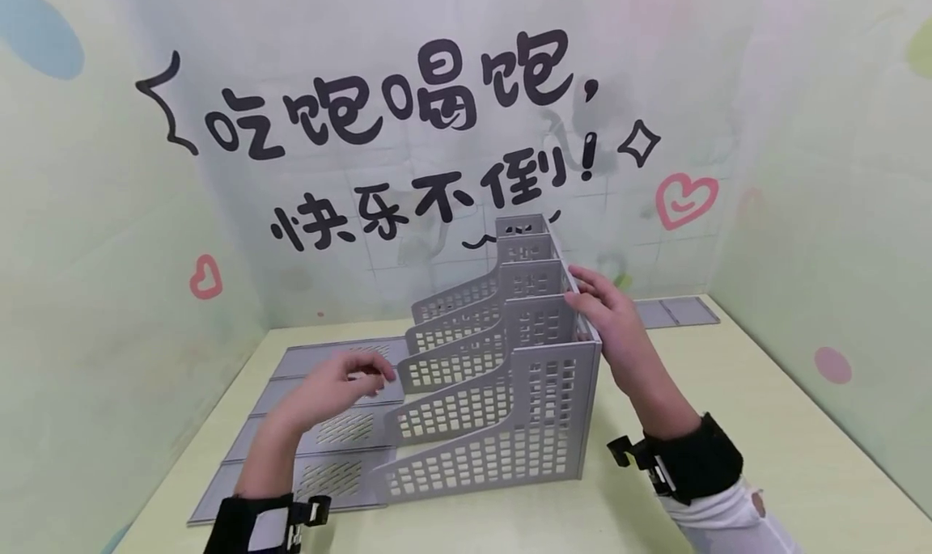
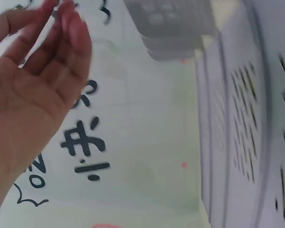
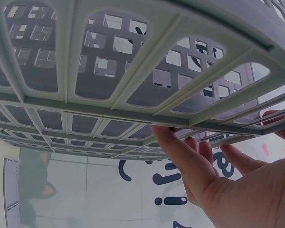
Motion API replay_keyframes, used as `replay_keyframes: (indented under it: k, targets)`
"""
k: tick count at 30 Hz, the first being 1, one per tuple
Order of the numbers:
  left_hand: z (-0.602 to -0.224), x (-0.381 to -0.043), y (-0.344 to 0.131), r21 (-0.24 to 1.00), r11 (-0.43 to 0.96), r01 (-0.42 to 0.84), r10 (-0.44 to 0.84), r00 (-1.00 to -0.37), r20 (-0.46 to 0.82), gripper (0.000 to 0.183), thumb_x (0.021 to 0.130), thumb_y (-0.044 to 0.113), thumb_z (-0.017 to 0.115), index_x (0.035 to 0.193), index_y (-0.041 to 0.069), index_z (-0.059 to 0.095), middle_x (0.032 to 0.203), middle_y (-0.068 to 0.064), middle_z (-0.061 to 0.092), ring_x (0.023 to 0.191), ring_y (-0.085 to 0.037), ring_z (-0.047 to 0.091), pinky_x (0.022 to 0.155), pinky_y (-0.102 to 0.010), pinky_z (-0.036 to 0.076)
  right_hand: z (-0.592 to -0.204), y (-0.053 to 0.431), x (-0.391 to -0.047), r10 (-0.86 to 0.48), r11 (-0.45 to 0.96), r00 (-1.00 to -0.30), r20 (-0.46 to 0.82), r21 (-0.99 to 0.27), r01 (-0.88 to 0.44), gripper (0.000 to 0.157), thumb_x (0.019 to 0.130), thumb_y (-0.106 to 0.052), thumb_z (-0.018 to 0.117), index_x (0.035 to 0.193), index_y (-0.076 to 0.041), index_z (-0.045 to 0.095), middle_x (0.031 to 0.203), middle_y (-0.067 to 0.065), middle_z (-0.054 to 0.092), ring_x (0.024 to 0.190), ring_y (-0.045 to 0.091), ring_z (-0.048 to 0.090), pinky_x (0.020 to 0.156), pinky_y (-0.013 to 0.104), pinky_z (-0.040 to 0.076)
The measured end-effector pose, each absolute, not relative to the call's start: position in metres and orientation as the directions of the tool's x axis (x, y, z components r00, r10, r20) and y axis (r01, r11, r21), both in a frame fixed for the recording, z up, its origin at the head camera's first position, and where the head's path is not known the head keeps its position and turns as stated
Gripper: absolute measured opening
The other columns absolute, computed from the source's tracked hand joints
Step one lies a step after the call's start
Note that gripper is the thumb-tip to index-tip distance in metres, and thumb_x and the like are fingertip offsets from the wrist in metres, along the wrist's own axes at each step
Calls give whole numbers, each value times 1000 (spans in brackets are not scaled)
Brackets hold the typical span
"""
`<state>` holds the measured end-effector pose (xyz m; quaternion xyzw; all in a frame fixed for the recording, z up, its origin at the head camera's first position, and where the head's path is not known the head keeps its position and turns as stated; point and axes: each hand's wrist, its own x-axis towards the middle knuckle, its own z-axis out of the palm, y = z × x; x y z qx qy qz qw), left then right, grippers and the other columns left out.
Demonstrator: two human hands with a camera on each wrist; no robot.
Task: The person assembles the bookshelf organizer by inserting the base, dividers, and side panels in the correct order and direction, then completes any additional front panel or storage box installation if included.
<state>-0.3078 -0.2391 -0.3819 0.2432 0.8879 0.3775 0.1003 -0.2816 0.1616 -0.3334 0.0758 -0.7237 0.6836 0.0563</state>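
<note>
A grey plastic file rack (image 1: 546,408) with perforated dividers stands upright on the table, its tall back to the right. My right hand (image 1: 615,327) grips the top edge of its back, fingertips reaching over the rim. In the right wrist view, the fingers of that right hand (image 3: 204,166) lie against the slatted back panel (image 3: 99,111). My left hand (image 1: 331,388) hovers left of the rack's low front, over flat grey panels (image 1: 342,473), fingers loosely bent and holding nothing. The left wrist view shows the left hand (image 2: 38,90) beside the panels, palm visible.
The flat slotted panels extend left from the rack's front in a row of sections. Another flat grey panel (image 1: 677,311) lies at the table's back right. Printed cloth walls (image 1: 815,214) enclose the pale table (image 1: 728,392) at the back and both sides.
</note>
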Motion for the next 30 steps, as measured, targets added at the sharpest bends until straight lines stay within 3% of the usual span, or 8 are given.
replay_keyframes:
  k: [4,9,12,15,20,25,30]
  targets:
    - [-402,-323,-244,577,757,307,393,-919,-25,35,90,-7,57,121,4,70,123,-14,71,108,-24,68,92,-44,60,-333,163,-281,-20,72,-984,176,-982,-177,58,109,-25,50,165,-12,39,160,22,45,100,0,66,88,18,56]
    - [-409,-337,-241,507,819,268,354,-932,-80,45,96,3,69,140,-4,61,133,-25,69,115,-37,70,95,-50,61,-332,162,-282,-20,56,-983,181,-982,-182,58,110,-27,51,165,-12,39,157,23,45,100,0,66,86,17,57]
    - [-408,-349,-240,512,821,253,343,-935,-88,49,95,8,75,141,-4,61,131,-25,69,116,-39,70,97,-51,60,-332,161,-283,-28,48,-983,182,-982,-183,58,110,-27,51,165,-12,39,156,23,44,100,0,66,86,17,57]
    - [-416,-364,-238,477,836,270,361,-926,-109,41,93,13,80,130,0,69,118,-17,74,107,-30,70,94,-47,59,-334,159,-284,-28,52,-983,180,-982,-181,57,110,-26,50,164,-11,39,156,24,45,99,0,66,85,17,57]
    - [-439,-383,-231,472,846,248,363,-916,-169,22,94,24,82,109,8,76,98,-2,74,86,-16,65,77,-34,55,-336,158,-284,-33,53,-984,176,-983,-177,57,110,-26,50,164,-11,39,156,24,45,99,0,66,86,17,57]
    - [-450,-390,-235,573,789,223,361,-922,-137,11,100,16,74,100,7,79,83,-3,73,70,-14,60,64,-28,50,-336,159,-284,-30,55,-984,176,-983,-177,57,111,-26,49,165,-11,38,156,23,45,100,-1,66,87,17,56]
    - [-450,-394,-244,636,730,250,409,-905,-114,18,101,14,71,86,5,78,69,-3,64,58,-13,50,57,-27,45,-334,160,-284,-32,62,-984,178,-982,-179,58,110,-27,49,165,-11,38,157,23,46,100,-1,66,87,17,56]
